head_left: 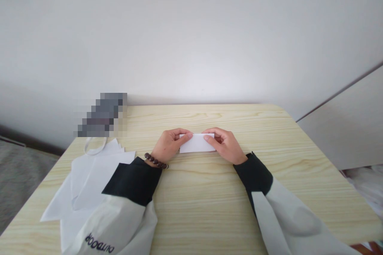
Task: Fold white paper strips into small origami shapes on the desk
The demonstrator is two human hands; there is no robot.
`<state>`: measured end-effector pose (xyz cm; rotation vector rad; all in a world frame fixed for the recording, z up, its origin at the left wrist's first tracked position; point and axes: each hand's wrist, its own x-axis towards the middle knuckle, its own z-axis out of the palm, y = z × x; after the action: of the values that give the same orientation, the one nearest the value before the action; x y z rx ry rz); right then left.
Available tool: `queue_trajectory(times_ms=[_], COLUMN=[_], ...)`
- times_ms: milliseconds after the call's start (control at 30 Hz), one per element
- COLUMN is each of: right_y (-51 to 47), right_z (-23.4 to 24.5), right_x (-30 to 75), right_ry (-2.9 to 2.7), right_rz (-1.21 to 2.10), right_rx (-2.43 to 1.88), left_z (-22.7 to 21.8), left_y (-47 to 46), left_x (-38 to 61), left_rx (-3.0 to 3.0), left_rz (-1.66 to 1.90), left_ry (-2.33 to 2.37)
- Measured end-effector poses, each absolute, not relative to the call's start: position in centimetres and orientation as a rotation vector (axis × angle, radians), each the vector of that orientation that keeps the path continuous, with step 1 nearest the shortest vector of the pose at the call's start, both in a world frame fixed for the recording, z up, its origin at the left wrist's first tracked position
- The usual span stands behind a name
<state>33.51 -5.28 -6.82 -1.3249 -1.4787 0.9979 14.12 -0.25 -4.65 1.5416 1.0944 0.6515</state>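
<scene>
A small white strip of folded paper point(197, 144) is held level above the middle of the wooden table point(203, 207). At its left end, my left hand point(171, 143) pinches it with the thumb on top and the fingers behind. My right hand point(226, 143) grips the other end the same way, thumb near the upper edge. Both hands are closed on the paper. A dark beaded bracelet point(156, 161) circles my left wrist. How many layers the paper has cannot be made out.
Several loose white paper sheets point(86, 179) lie overlapping at the left, partly under my left sleeve point(119, 223). A roll of tape or white ring point(95, 146) rests on their far edge. Behind it is a blurred dark object point(103, 115). A white wall point(203, 40) borders the table's far side.
</scene>
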Motion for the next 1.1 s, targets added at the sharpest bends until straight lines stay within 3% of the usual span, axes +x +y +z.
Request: queue_trajectory(times_ms=[700,1100], right_y=[-5.6,-5.2], right_z=[-5.7,-6.2], right_x=[32.6,33.9], right_ry=[-1.801,-1.879], right_rz=[0.483,0.486], right_rx=[-1.184,-1.260], left_z=[-4.5,-5.2], left_y=[-1.8,-0.8], left_x=[15.3,14.2], left_rx=[2.008,1.886], left_rz=[0.755,0.799], left_ry=[1.139,1.237])
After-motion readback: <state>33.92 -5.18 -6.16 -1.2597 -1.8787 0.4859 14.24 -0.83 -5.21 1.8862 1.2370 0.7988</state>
